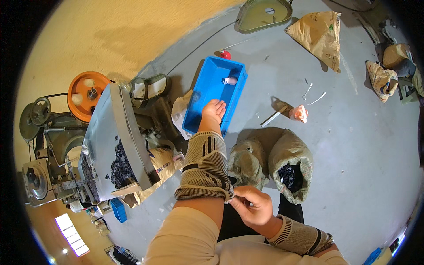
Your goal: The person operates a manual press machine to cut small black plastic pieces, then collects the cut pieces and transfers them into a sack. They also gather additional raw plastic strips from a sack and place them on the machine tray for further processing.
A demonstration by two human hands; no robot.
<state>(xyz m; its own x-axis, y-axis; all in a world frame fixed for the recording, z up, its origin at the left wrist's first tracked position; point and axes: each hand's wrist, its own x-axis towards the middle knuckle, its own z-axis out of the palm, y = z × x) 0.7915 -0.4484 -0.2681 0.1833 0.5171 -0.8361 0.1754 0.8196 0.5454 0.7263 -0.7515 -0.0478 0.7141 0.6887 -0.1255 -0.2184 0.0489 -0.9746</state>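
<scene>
1. The head camera looks down from above, near the right hand (257, 207), farther from the left hand (213, 111).
2. It faces the grey floor (357, 163), yellow wall (119, 31) at left.
3. Its fisheye view curves edges.

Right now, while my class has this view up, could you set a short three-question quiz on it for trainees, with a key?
1. Which thing is the right hand pinching?
A) the metal strip
B) the edge of the knitted sleeve on the other arm
C) a paper sack

2. True or false: the left hand is clenched in a fist.

3. In the picture, on which side of the blue bin is the orange wheel?

Key:
1. B
2. False; it is open, with the fingers extended.
3. Left
</scene>
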